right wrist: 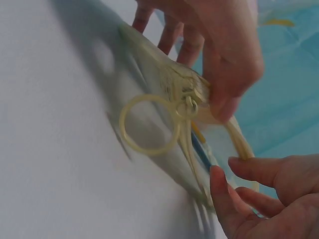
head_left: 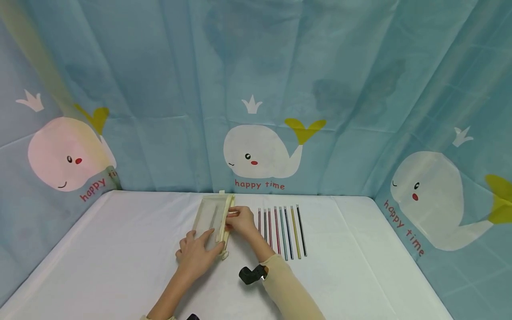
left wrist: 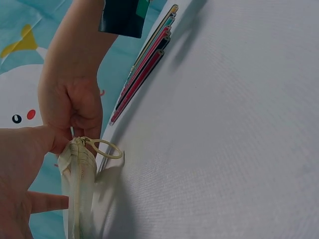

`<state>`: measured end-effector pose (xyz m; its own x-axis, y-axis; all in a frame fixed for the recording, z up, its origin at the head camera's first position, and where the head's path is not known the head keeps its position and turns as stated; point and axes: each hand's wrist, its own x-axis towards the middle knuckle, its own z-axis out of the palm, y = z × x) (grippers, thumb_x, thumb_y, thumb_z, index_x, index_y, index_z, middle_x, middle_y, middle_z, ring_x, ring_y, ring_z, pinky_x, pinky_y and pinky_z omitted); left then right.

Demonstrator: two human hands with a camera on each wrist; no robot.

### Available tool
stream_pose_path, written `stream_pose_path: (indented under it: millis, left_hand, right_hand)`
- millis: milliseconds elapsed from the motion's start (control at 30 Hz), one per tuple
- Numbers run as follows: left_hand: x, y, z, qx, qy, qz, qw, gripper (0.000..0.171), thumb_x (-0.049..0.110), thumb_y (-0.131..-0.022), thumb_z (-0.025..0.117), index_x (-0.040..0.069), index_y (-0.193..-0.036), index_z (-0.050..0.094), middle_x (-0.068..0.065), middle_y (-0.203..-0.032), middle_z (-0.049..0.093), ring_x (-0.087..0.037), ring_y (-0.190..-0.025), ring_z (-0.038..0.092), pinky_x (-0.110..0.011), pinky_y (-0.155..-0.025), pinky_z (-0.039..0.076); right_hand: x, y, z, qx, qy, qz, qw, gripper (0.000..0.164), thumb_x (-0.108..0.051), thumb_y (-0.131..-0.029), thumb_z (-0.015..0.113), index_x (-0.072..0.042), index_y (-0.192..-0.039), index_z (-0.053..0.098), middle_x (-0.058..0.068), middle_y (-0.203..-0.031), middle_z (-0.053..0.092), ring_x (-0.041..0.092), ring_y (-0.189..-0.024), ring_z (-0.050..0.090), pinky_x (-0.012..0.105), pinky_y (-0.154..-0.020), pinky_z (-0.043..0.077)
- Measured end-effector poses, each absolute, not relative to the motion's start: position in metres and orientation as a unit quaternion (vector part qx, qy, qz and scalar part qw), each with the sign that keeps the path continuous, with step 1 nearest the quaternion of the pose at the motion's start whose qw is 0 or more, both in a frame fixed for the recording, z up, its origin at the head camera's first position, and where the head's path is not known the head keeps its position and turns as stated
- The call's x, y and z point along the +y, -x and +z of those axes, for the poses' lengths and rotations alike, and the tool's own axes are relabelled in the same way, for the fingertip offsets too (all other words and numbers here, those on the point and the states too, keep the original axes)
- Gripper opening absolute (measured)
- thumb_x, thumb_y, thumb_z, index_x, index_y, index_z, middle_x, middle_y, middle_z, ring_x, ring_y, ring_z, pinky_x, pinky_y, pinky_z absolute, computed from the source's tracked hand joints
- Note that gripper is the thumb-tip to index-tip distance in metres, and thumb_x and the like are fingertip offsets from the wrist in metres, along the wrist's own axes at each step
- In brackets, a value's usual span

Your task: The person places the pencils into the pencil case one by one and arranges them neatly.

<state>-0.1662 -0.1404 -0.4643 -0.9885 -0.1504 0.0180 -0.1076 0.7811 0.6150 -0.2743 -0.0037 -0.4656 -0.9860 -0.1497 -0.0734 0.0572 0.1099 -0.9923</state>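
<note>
A cream pencil case point(head_left: 205, 209) with see-through sides lies left of centre on the white table. Its zip side faces right and gapes, and a round ring pull point(right wrist: 149, 124) hangs from the near end. Through the side a thin pencil point(head_left: 214, 217) shows; blue and yellow pencil shafts appear inside the opening in the right wrist view. My left hand point(head_left: 198, 253) grips the near end, thumb by the zip and fingers spread over the side. Farther along the zip edge, my right hand point(head_left: 242, 221) pinches the opening's edge between thumb and forefinger.
Several coloured pencils point(head_left: 292, 233) lie side by side on the table point(head_left: 352, 266), right of the right hand. A black wrist camera point(head_left: 252, 274) sits on the right forearm. A blue curtain point(head_left: 256, 58) with whale prints hangs behind and at both sides.
</note>
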Motion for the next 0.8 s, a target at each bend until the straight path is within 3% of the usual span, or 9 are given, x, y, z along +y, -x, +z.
stream_pose_path:
  millis: [433,800]
  left_hand:
    - [-0.140,0.168,-0.466,-0.947,-0.066,-0.313,0.028,0.065,0.049,-0.096,0.065,0.008,-0.146,0.063,-0.042,-0.153,0.036,-0.065,-0.138,0.033,-0.079,-0.099,0.031]
    - [-0.140,0.167,-0.464,-0.946,-0.063,-0.316,0.032,0.065,0.050,-0.095,0.067,0.008,-0.145,0.064,-0.043,-0.152,0.037,-0.065,-0.138,0.035,-0.079,-0.099,0.033]
  right_hand:
    - [0.029,0.267,-0.456,0.757,0.062,-0.647,0.070,0.045,0.008,-0.091,0.074,0.014,-0.135,0.063,0.024,-0.106,0.073,0.043,-0.095,0.077,0.035,-0.073,0.064]
    - [0.052,0.258,-0.452,0.769,0.063,-0.635,0.030,0.044,0.007,-0.091,0.076,0.012,-0.133,0.065,0.026,-0.109,0.073,0.035,-0.091,0.077,0.034,-0.071,0.064]
